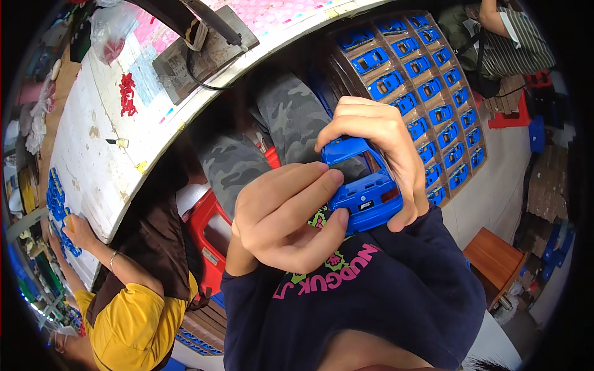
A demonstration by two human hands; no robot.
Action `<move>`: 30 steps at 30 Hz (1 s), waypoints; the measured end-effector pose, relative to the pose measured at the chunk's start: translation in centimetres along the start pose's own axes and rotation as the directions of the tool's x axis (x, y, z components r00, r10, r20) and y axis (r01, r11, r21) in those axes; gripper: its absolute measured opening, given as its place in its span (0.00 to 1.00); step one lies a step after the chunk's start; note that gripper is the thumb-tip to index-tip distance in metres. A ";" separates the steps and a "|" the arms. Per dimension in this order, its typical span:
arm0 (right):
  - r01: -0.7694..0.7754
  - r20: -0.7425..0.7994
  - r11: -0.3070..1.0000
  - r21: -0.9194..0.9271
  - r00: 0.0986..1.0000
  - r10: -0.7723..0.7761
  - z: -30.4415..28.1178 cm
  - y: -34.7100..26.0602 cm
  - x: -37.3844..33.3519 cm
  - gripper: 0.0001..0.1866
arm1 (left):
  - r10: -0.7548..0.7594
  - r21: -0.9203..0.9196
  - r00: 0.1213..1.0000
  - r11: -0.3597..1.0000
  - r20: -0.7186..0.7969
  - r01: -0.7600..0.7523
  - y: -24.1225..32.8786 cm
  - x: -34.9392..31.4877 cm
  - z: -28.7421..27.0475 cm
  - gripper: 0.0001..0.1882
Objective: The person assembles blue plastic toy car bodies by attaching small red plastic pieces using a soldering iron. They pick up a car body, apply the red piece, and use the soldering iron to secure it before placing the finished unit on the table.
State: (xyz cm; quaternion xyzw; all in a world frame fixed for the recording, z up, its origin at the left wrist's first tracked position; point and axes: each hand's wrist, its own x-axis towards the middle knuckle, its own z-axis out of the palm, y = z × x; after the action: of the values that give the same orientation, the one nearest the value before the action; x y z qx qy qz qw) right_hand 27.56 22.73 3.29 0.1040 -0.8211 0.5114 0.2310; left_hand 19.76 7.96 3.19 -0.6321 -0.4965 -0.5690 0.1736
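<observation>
A blue toy car body (364,190) is held up in front of my chest, its rear with a dark red light and a small black plate turned toward me. My right hand (387,139) wraps round its far end and right side, with the thumb by the rear corner. From the left, my left hand (288,216) pinches at the car's side edge, index fingertip and thumb against the blue shell. Any small part between those fingertips is hidden. The window openings show no panes that I can make out.
A large brown tray (427,68) at the right holds many blue car bodies in rows. At the left runs a white worktable (93,136) with red bits (127,94) and a metal-based machine (204,52). A co-worker in yellow (133,315) handles blue parts (57,198). A red stool (207,238) stands nearby.
</observation>
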 end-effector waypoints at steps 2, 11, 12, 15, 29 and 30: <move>-0.004 -0.001 1.000 -0.015 1.000 0.004 0.1 -0.1 0.0 0.53 | 0.016 0.068 1.000 0.998 0.003 -0.016 0.2 -0.1 -0.1 0.12; -0.010 -0.050 1.000 -0.029 0.999 0.009 0.6 0.1 -0.4 0.54 | 0.024 0.017 1.000 1.000 0.009 -0.024 -0.6 -0.1 -0.1 0.11; -0.021 -0.045 0.999 -0.028 0.999 0.020 0.6 0.1 -0.5 0.54 | 0.028 0.012 0.999 1.000 0.016 -0.028 -0.7 -0.1 -0.1 0.11; -0.125 0.039 0.992 -0.022 0.991 0.126 0.2 -0.1 -0.5 0.54 | 0.007 -0.017 1.000 1.000 0.021 -0.006 -0.8 -0.1 -0.2 0.10; -0.229 0.192 0.934 0.275 0.965 0.180 -0.1 -0.3 -2.8 0.52 | -0.628 -0.545 0.776 0.672 -0.060 0.501 -0.6 -2.4 0.2 0.17; -0.217 0.219 0.913 0.344 0.965 0.146 -0.1 -0.2 -3.3 0.53 | -0.664 -0.632 0.748 0.586 -0.015 0.507 -0.4 -2.3 0.2 0.16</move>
State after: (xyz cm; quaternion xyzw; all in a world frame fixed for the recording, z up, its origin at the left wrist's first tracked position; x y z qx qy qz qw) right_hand 30.48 22.49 1.87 0.1160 -0.7359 0.6623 0.0802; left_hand 19.82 7.33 0.93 -0.3748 -0.4486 -0.7932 -0.1703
